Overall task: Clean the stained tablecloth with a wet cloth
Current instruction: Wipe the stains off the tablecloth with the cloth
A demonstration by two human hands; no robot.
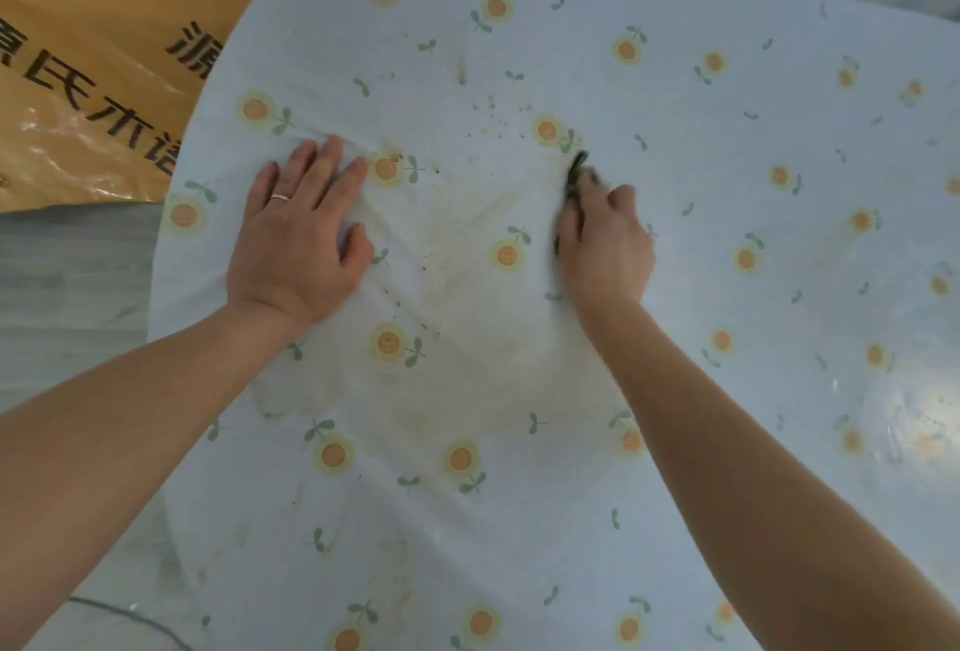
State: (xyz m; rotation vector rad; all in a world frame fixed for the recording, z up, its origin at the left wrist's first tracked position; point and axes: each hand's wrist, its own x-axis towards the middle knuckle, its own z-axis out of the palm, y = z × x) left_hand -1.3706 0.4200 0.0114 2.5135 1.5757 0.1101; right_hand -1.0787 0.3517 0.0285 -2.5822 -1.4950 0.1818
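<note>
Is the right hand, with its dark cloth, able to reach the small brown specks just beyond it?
Probably yes. The right hand grips the dark cloth close to the specks, with only bare tablecloth between; the left hand presses flat aside.

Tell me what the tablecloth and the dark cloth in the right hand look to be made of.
Tablecloth: probably thin plastic or coated sheet, slightly glossy; glare shines at its lower right and it creases finely beside the left hand. Dark cloth: likely soft fabric, bunched in the right hand, though blurred.
</note>
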